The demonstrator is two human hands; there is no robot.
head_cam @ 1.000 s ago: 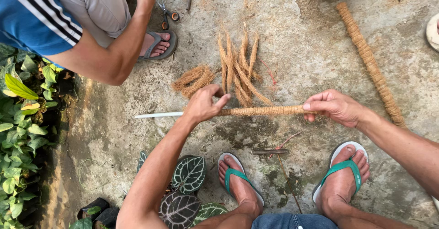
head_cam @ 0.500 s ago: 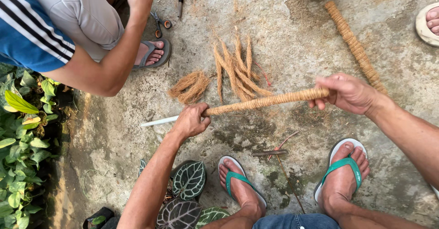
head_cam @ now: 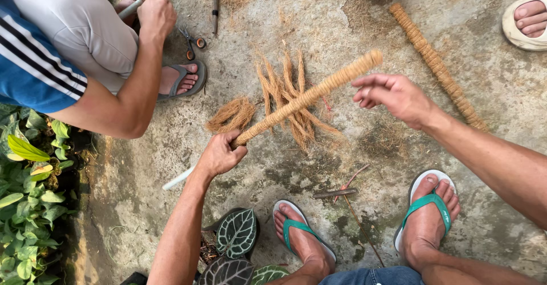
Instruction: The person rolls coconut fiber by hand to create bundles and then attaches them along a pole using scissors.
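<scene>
1. Concrete floor (head_cam: 484,91), under both my hands; rough, littered with fibre.
2. Co-worker's arm (head_cam: 128,100), far side of my left hand, hands busy on a separate pole.
3. Finished fibre-wrapped pole (head_cam: 436,66), lying beyond my right hand.
4. Fibre-wrapped pole (head_cam: 310,94) in work: my left hand (head_cam: 219,155) is closed around its lower wrapped end, bare white pipe (head_cam: 178,178) jutting behind the fist. The far tip rises free toward my right hand (head_cam: 393,96), which is open, fingers spread, touching nothing.
5. Loose fibre strands (head_cam: 288,100), directly beneath the pole.
6. Scissors (head_cam: 192,39), near the co-worker's foot.

Risk, as I judge it: held one-handed, the pole may swing or slip and the wrapping loosen at the unsupported tip.
</scene>
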